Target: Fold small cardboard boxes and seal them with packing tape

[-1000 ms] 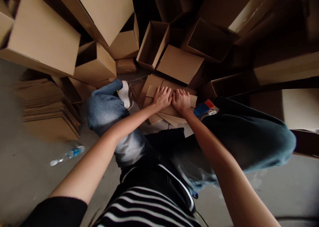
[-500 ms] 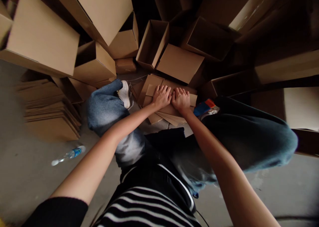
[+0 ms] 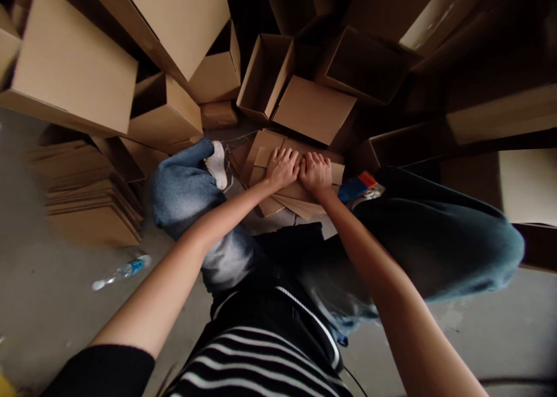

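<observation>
Side by side, my left hand [image 3: 282,169] and my right hand [image 3: 315,172] bear down on a low pile of flat, folded cardboard [image 3: 270,173] between my feet. The fingers of both hands are bent over the top cardboard, and the thumbs almost touch in the middle. What lies under the palms and fingertips is hidden. A paler cardboard strip shows on either side of the hands. Loose sheets [image 3: 300,206] fan out below the wrists. Close to my right hand is a blue and red packet [image 3: 359,186] beside my shoe.
Open cardboard boxes [image 3: 266,78] crowd the far side, with larger boxes [image 3: 73,60] at the upper left. A stack of flattened cardboard [image 3: 93,208] stands left of my knee. Nearby, a plastic bottle [image 3: 124,271] lies on the grey floor. The upper right is dark.
Both hands stay in the same place on the cardboard. Only the view has shifted very slightly.
</observation>
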Tool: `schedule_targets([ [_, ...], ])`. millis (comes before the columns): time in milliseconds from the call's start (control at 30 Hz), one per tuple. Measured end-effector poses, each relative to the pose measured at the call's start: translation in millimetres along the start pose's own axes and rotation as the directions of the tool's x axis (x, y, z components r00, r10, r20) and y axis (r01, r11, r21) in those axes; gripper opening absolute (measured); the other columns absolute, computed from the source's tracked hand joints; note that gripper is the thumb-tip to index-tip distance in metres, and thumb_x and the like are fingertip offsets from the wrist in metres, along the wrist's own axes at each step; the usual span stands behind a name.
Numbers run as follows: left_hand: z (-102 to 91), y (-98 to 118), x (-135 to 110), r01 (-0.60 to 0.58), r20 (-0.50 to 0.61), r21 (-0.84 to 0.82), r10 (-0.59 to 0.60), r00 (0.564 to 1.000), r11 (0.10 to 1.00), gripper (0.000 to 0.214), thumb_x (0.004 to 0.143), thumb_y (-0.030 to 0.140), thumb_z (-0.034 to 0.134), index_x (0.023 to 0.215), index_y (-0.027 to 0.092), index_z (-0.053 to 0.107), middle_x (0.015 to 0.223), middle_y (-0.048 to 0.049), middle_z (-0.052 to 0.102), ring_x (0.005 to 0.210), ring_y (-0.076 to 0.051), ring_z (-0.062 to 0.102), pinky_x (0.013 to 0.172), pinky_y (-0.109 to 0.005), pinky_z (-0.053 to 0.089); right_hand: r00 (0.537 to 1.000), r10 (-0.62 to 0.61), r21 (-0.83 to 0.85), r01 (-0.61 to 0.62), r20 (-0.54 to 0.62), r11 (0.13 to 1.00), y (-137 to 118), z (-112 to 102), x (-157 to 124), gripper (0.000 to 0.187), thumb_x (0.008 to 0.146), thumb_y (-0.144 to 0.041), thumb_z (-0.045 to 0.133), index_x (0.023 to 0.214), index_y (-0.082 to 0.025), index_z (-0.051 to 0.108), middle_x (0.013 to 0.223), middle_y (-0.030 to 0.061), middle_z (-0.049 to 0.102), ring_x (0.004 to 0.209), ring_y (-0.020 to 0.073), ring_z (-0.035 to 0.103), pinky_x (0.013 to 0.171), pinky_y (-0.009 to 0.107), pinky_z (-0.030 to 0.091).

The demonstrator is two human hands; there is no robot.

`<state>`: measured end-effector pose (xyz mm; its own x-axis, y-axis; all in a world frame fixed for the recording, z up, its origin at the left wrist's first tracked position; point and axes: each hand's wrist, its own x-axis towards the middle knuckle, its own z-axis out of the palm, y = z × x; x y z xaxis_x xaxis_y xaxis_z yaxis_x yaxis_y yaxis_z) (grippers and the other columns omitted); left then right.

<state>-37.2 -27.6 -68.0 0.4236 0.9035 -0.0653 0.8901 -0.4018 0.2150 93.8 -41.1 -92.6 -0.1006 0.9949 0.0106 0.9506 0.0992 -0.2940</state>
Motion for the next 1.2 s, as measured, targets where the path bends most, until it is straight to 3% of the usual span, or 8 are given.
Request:
schedule_targets([
  [1200,-1.4,-0.3,4.0,-0.004,-0.014,-0.006,0.004,1.000,1.000,0.037,0.098,0.025,0.035,0.120,0.012,0.063,0.122,-0.0156,0.066,0.118,-0.029,0.056,0.111,-0.045,0.033,1.000,0.023,0.015,-0.024,0.019,1.000,-2.1,-5.0,3.5,0.032,0.097,-0.023,0.031,0.100,-0.014,0.062,0.106,0.0151,0.069,0.102,0.0283,0.058,0.090,0.040,0.035],
])
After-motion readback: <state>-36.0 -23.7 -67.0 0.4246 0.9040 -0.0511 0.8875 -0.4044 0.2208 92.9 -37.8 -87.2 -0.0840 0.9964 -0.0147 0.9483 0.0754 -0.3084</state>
